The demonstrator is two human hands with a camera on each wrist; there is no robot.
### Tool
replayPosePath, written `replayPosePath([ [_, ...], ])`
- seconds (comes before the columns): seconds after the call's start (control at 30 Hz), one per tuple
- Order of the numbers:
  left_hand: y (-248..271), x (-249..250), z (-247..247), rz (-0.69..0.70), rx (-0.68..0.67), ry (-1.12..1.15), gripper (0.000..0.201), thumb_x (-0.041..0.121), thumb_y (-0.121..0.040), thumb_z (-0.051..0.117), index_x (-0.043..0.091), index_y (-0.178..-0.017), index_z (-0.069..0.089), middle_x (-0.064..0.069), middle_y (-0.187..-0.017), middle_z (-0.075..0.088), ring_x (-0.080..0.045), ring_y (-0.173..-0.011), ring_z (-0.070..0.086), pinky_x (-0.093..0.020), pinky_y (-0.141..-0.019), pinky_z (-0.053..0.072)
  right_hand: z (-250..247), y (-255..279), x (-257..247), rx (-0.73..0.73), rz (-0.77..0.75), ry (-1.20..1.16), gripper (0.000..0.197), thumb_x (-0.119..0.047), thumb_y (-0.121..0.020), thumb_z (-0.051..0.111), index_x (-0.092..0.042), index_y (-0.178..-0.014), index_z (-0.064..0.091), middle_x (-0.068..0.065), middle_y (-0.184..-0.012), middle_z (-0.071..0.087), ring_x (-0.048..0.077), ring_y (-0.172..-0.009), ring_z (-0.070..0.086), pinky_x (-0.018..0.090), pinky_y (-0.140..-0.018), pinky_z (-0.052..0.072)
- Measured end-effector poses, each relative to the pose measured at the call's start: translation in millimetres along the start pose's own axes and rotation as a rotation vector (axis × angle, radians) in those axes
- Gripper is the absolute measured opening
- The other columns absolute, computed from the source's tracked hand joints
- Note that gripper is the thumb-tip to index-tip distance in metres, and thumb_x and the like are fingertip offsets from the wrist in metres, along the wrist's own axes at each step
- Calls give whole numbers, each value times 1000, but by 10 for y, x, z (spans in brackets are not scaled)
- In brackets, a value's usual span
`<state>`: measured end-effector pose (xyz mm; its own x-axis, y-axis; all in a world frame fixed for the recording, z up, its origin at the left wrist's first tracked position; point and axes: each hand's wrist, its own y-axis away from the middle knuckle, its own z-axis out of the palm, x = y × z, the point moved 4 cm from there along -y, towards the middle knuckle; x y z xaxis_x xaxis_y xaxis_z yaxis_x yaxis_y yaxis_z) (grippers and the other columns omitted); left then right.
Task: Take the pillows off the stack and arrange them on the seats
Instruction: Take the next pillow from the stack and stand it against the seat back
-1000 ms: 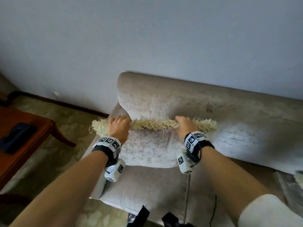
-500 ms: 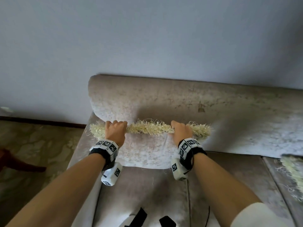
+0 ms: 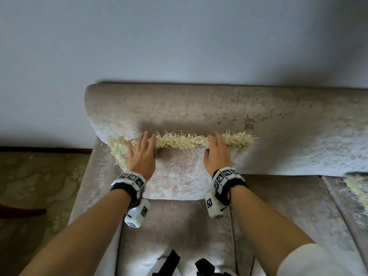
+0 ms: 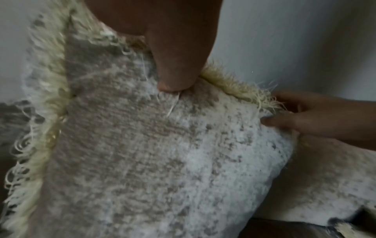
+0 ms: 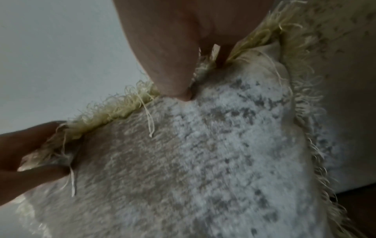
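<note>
A beige pillow (image 3: pixel 175 172) with a cream fringe stands upright on the sofa's left seat (image 3: pixel 179 226), leaning on the backrest (image 3: pixel 199 108). My left hand (image 3: pixel 142 154) lies on its top left edge, fingers straight over the fringe. On the top right edge my right hand (image 3: pixel 217 154) rests the same way. In the left wrist view my left thumb (image 4: pixel 175 72) presses the pillow (image 4: pixel 152 153) face, and in the right wrist view my right thumb (image 5: pixel 173 72) presses the pillow (image 5: pixel 203 161). The stack is out of view.
Another fringed pillow (image 3: pixel 358 188) shows at the right edge on the neighbouring seat. A grey wall rises behind the sofa. Patterned carpet (image 3: pixel 39 186) lies to the left, with a dark wooden table leg (image 3: pixel 20 212) at the left edge.
The pillow has come down against the backrest on the left seat. Both hands, curled round its top fringe before, now have their fingers straightened over it. The view has shifted right.
</note>
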<state>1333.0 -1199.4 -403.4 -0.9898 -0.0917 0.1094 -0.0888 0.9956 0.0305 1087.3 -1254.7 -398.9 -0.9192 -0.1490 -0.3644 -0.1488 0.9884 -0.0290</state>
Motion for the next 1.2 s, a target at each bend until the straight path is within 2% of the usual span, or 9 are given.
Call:
replayPosePath([
  [0.2, 234, 316, 156, 120, 111, -52, 90, 13, -81, 53, 18, -155, 2, -6, -163, -4, -29, -149, -3, -66, -114, 0, 110, 330, -90, 156, -130, -47, 54, -16, -92, 55, -12, -144, 39, 9, -157, 28, 23, -145, 25, 43, -118, 24],
  [0.43, 591, 421, 585, 302, -28, -130, 91, 13, -78, 59, 23, -154, 10, -3, -163, 2, -25, -150, 5, -65, -115, 5, 658, 678, -296, -97, -447, 47, 68, -27, -95, 50, -15, -155, 20, 4, -164, 9, 19, -151, 4, 49, -121, 12],
  [0.6, 336, -247, 615, -276, -291, -106, 87, 27, -89, 47, 36, -151, -14, -1, -160, -20, -37, -147, -11, -67, -112, 1, 793, 648, 353, -348, 68, 220, 66, -48, -100, 27, -29, -156, -4, -5, -162, -16, 19, -149, -15, 53, -118, -11],
  [0.67, 344, -596, 598, -530, -456, 4, 81, 33, -92, 45, 27, -153, -8, -7, -161, -14, -37, -147, -8, -65, -115, 6, 699, 678, 805, -472, 423, 136, 66, -52, -100, 18, -25, -156, -6, 0, -162, -18, 23, -150, -13, 55, -119, -5],
  [0.73, 422, -765, 573, -581, -452, 31, 77, 30, -92, 48, 14, -154, 4, -8, -162, -9, -36, -148, 0, -60, -117, 10, 563, 681, 1006, -436, 526, 75, 67, -49, -100, 22, -18, -156, 2, 4, -164, -7, 26, -150, -3, 56, -119, 4],
  [0.9, 743, -318, 670, -148, -239, -10, 64, 10, -77, 59, 10, -137, 37, -14, -148, 36, -31, -131, 43, -54, -107, 37, 442, 688, 409, -167, 204, 28, 51, -39, -100, 41, -4, -136, 41, 17, -142, 42, 31, -129, 45, 44, -104, 43],
  [1.0, 849, 76, 823, 225, -192, -115, 74, 11, -68, 68, 15, -138, 42, -11, -150, 39, -31, -138, 37, -62, -106, 34, 601, 791, -102, -114, -98, 44, 33, -31, -94, 55, -8, -117, 56, 13, -121, 54, 27, -104, 57, 43, -87, 52],
  [1.1, 772, 193, 867, 330, -220, -282, 79, 16, -77, 60, 24, -149, 30, -2, -162, 12, -27, -150, 2, -67, -113, 5, 862, 843, -420, -271, -352, 61, 35, -26, -91, 56, -11, -123, 57, 8, -137, 49, 26, -125, 48, 50, -102, 43],
  [1.2, 672, -159, 897, 89, -396, -401, 56, 26, -86, 51, 30, -141, 44, 2, -162, -7, -29, -148, -13, -65, -112, -10, 1049, 838, -180, -524, -231, 122, 54, -37, -96, 47, -19, -146, 37, -3, -162, 15, 18, -149, 13, 56, -119, 12],
])
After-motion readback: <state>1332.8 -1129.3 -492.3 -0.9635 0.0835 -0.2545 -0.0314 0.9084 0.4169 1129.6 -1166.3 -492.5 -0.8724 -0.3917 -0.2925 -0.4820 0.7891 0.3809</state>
